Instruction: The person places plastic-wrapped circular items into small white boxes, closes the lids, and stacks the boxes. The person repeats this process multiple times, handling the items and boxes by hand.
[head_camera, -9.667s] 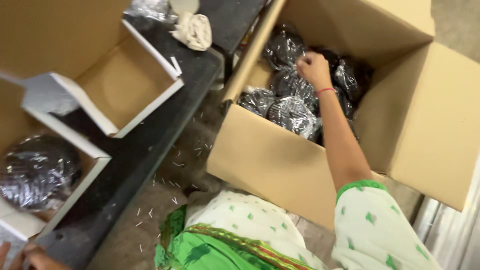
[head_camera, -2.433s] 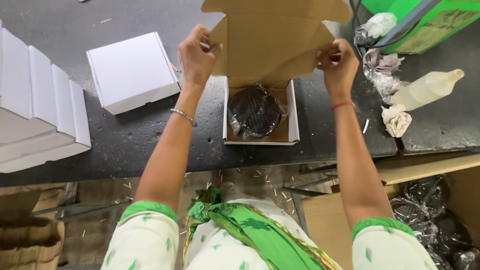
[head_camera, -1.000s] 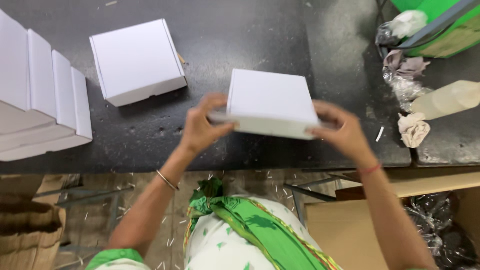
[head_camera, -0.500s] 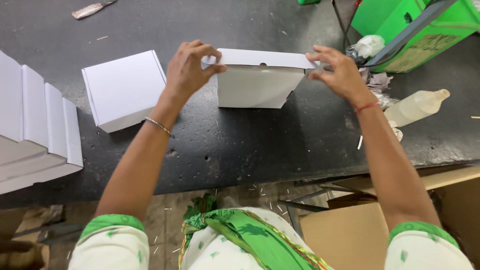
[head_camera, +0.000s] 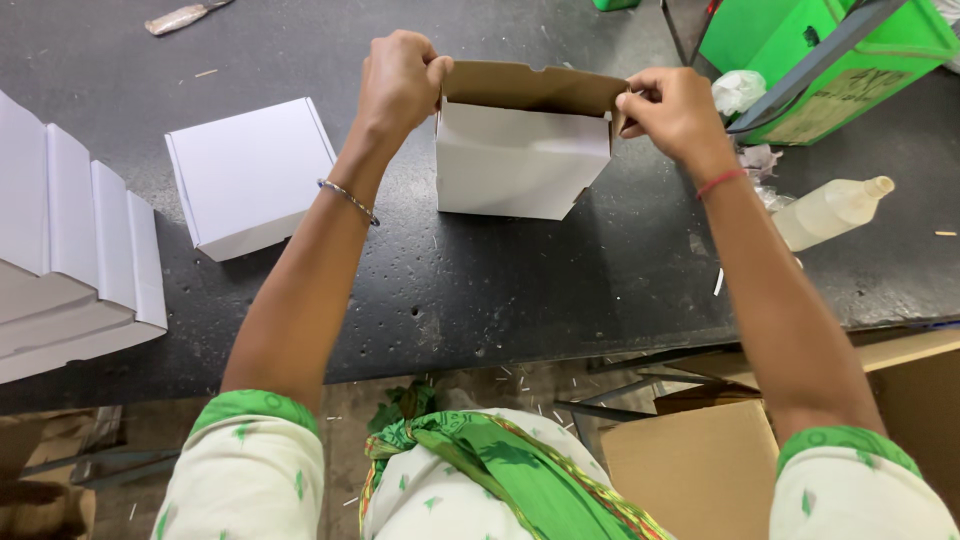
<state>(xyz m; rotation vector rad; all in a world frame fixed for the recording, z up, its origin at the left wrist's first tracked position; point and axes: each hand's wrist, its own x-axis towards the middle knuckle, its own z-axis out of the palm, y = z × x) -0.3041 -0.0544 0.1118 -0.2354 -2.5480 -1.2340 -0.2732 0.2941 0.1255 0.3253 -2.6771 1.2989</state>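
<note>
Head camera view, looking down at a dark worktable (head_camera: 480, 290) with a person's two bare arms reaching forward. At upper centre of the frame stood a small white cardboard box (head_camera: 520, 160), tipped up on one edge on the table so its white side faced the camera, with a brown flap (head_camera: 535, 88) along its top. The left hand (head_camera: 400, 80), with a thin bangle on its wrist, was closed around the box's upper left corner, fingers curled over the flap's end. The right hand (head_camera: 672, 112), with a red thread at its wrist, pinched the upper right corner of the flap between thumb and fingers.

Left of the box, well apart from it, a closed white box (head_camera: 250, 175) lay flat on the table. At the far left edge sat a stack of white boxes (head_camera: 70, 260). In the upper right corner stood a green container (head_camera: 840, 60), with crumpled cloth (head_camera: 738, 92) beside it and a pale plastic bottle (head_camera: 825, 212) lying on its side below. A brown carton (head_camera: 700, 470) showed at lower right, under the table edge.
</note>
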